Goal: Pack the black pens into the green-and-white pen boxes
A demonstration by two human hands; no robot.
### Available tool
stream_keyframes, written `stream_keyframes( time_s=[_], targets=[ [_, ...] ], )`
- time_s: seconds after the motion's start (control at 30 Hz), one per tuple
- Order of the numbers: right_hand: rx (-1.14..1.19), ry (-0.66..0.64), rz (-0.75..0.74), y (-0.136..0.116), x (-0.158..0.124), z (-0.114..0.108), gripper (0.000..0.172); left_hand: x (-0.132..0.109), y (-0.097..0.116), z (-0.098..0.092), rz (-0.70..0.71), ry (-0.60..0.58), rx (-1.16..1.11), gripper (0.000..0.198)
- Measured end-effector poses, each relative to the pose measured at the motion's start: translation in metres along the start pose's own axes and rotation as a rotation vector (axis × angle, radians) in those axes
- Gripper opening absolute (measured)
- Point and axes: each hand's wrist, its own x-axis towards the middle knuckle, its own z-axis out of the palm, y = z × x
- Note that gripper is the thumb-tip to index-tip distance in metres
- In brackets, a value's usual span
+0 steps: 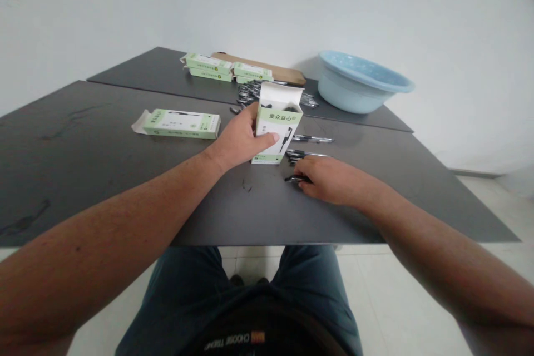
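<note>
The dark bench (pixel 104 150) carries every item. A blue basin (pixel 354 94) stands at its far right. A white-and-green box (pixel 276 125) stands upright near mid-bench, flap raised, grasped by the left hand (pixel 236 136). The right hand (pixel 323 178) curls over black pens (pixel 297 179) just beside the box; whether it grips any cannot be determined.

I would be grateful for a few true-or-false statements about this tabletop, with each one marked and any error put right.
1. The left hand holds a white-and-green box with its top flap open. True.
2. The blue basin stands left of the stacked boxes. False: it stands to their right.
3. The right hand is at a dark pen. True.
4. The flat-lying box has both ends closed. False: an end flap sticks out at its left.
</note>
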Motion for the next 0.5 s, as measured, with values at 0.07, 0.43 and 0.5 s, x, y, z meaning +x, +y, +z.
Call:
stream_keyframes(
  time_s=[0.07,0.43,0.5],
  targets=[
    [-0.017,-0.004,-0.029,0.000,0.001,0.002,0.017,0.000,0.001,0.000,0.006,0.004,0.000,0.049],
    [0.349,0.651,-0.073,0.015,-0.037,-0.079,0.012,-0.004,0.010,-0.004,-0.091,-0.027,0.073,0.050],
    [0.577,0.819,-0.186,0.009,-0.038,-0.102,0.013,-0.004,0.012,-0.006,-0.095,-0.032,0.091,0.048]
  ],
)
